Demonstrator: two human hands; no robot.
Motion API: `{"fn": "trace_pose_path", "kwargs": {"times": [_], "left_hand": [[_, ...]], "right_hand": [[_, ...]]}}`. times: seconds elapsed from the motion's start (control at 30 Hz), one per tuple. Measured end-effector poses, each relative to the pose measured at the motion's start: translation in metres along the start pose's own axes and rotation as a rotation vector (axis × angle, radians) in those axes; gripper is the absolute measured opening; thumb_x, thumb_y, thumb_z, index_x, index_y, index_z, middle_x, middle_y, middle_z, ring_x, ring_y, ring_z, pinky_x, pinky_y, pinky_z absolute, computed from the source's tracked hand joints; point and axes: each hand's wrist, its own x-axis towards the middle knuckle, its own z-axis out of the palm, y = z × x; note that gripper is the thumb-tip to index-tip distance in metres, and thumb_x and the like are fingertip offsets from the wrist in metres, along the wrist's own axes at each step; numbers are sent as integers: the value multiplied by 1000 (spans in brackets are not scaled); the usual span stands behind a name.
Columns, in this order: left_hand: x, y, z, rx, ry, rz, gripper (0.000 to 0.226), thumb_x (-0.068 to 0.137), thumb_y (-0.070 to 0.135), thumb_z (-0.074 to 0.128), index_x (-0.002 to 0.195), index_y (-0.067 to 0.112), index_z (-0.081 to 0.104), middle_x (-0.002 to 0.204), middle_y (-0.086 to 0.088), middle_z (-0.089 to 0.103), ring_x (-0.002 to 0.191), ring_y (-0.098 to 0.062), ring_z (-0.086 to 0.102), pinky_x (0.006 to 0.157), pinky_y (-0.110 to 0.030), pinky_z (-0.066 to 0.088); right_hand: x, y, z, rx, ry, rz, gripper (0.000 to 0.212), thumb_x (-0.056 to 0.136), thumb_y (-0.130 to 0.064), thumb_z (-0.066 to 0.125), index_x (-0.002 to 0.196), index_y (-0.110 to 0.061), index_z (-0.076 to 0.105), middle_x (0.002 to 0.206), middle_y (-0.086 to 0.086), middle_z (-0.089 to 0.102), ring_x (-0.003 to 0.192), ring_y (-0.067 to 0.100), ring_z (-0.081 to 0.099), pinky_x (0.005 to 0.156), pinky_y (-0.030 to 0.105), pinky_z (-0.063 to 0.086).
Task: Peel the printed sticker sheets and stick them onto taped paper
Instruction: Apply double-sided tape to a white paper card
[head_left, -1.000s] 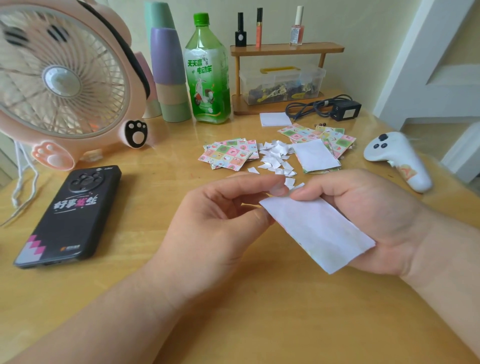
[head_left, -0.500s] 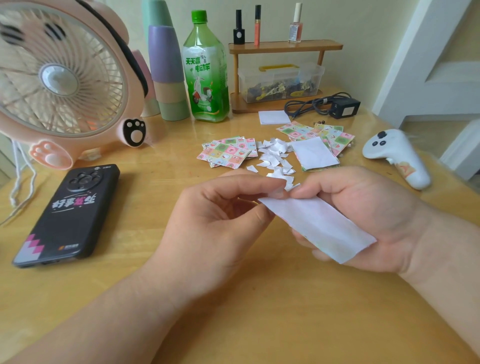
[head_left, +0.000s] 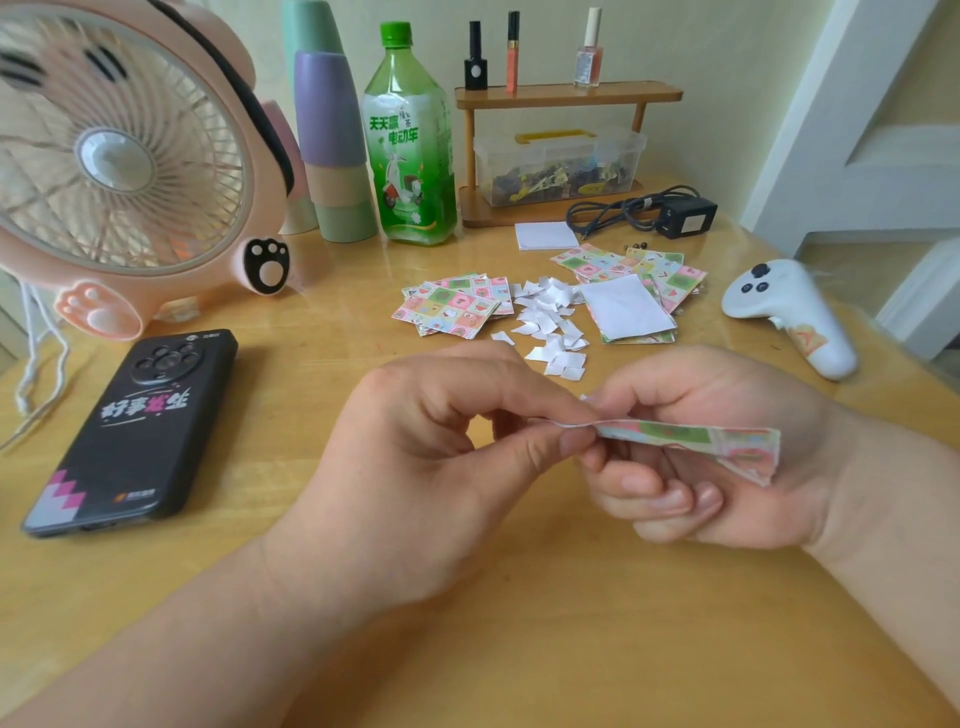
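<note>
- The table (head_left: 156, 597) carries everything; the work takes place above its near middle.
- A pink fan (head_left: 119, 161) fills the far left corner, apart from the work.
- The left hand (head_left: 426, 457) has thumb and forefinger closed in a pinch on the left end of a sticker sheet (head_left: 691, 434), its other fingers curled loosely behind.
- The right hand (head_left: 727, 467) holds the same sheet from the other side, with its fingers curled beneath it. The sheet is off the table, nearly edge-on, printed side up.
- A phone (head_left: 135, 426) lies face down near the left edge.
- Two piles of printed sheets lie towards the far edge: a left pile (head_left: 452, 306) and a right pile (head_left: 639, 260) with a white sheet (head_left: 626, 306) lying on it.
- A heap of white scraps (head_left: 550, 322) sits between the piles. These are probably peeled backing, so some peeling seems to be done.
- A small white pad (head_left: 545, 236) lies by the far edge; whether it is the taped paper cannot be told.
- By my reading, the held sheet is only being started at its corner. No sticker shows on any paper, and both piles are still to do.
</note>
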Motion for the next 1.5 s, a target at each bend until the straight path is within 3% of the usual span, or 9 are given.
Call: {"fn": "trace_pose_path", "kwargs": {"times": [0.4,0.47,0.53,0.6,0.9,1.13,1.23,1.33,1.5], "left_hand": [[-2,9,6,171,27,93,17,91,6,72,101,19,77,74,14,50,62,-14,48,62,-16,36],[-2,11,5,144,-3,54,40,92,6,71,125,27,68,77,12,54,57,-18,50,57,-18,38],[-4,10,3,73,-68,-39,85,90,5,72,152,48,32,81,8,56,52,-24,53,54,-21,43],[-5,8,1,65,-79,-57,101,88,4,72,153,57,14,85,5,59,51,-26,55,54,-24,46],[-2,11,-1,233,-46,-81,100,82,2,68,155,48,17,107,19,63,64,-19,66,56,-14,46],[-6,5,2,-87,-14,-169,102,79,-12,56,155,46,21,101,-1,69,53,-33,57,53,-37,53],[-5,2,5,-282,0,-281,103,74,-11,49,152,51,21,99,-8,71,51,-33,58,51,-31,50],[-4,-2,8,-392,0,-353,105,71,-10,45,149,55,19,97,-13,72,51,-33,60,50,-31,45],[-4,-1,11,-554,66,-413,110,66,-8,44,148,60,17,93,-16,70,45,-27,48,45,-27,33]], "right_hand": [[2,2,-13,-27,-148,43,17,74,-21,61,68,-5,64,52,7,45,39,13,37,33,17,23],[4,3,-12,-40,-151,26,14,76,-18,66,70,-6,63,53,6,45,40,12,38,33,17,25],[7,6,-12,-84,-78,28,16,76,-20,62,69,-6,60,52,6,42,39,12,35,33,17,22],[9,8,-10,-115,-40,-16,15,79,-17,62,69,-6,59,52,7,42,39,13,34,34,17,22],[6,4,-11,75,-213,-251,22,85,-5,53,78,-7,74,66,3,66,55,12,64,47,20,49],[4,7,-14,12,-170,-243,21,79,2,55,79,-7,75,74,11,70,63,18,70,54,23,54],[2,7,-14,-131,-128,-196,18,79,1,60,92,4,71,91,21,72,79,26,72,66,28,56],[4,9,-12,-439,71,-227,40,76,-7,67,100,22,54,89,23,62,80,29,60,75,39,42],[3,9,-1,-656,259,-363,46,70,-19,71,88,17,48,76,13,36,71,33,37,71,47,25]]}}
